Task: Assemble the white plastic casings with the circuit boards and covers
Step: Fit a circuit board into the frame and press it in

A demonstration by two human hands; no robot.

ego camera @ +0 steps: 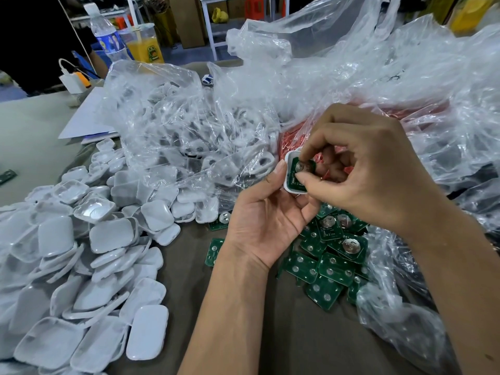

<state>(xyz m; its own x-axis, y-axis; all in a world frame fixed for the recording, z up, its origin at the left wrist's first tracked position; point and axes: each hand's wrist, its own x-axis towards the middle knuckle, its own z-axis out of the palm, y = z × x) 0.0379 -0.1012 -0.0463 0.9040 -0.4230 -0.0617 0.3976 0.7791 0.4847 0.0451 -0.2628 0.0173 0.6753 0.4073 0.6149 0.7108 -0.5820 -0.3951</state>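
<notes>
My left hand (266,220) holds a white plastic casing (289,169) from below, thumb on its left edge. A green circuit board (301,171) with a round metal battery clip lies in the casing. My right hand (370,169) pinches that board from above with thumb and forefinger. Below the hands a loose heap of green circuit boards (327,263) lies on the grey cloth. A big pile of white casings and covers (89,255) spreads over the left side.
A clear plastic bag of white parts (189,125) sits behind the pile. More crumpled clear bags (392,77) and a red one (295,136) fill the right. A water bottle (107,33), a cup of orange drink (144,44) and a charger (71,82) stand at the back left.
</notes>
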